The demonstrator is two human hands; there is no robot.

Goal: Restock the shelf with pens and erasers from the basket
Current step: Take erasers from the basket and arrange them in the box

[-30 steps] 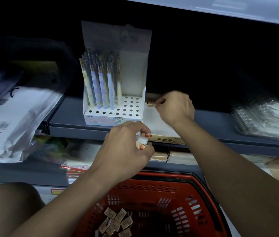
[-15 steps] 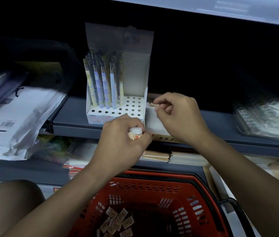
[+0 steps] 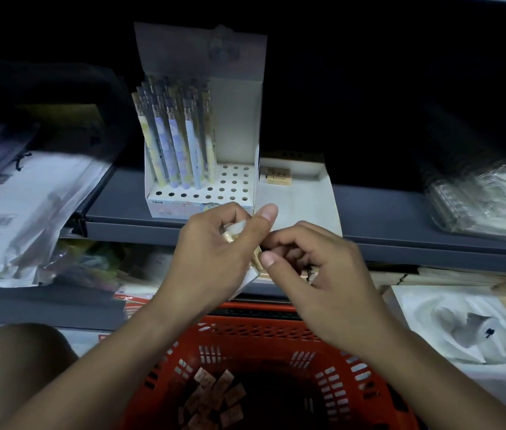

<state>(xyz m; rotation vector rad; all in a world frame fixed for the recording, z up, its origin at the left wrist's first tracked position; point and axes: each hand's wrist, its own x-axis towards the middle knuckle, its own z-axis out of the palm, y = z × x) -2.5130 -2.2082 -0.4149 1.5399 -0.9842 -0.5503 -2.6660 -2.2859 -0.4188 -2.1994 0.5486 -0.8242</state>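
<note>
My left hand [image 3: 214, 252] grips a small stack of erasers [image 3: 256, 257]; right hand [image 3: 317, 271] pinches one off it, above the basket [image 3: 276, 336]. One eraser [image 3: 275, 175] sits in the shelf box [image 3: 301, 197].

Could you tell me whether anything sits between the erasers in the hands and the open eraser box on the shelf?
Nothing visible does. The left hand holds the erasers just in front of the eraser box, whose floor is bare apart from one eraser at the back. The pen stand stands beside it.
</note>
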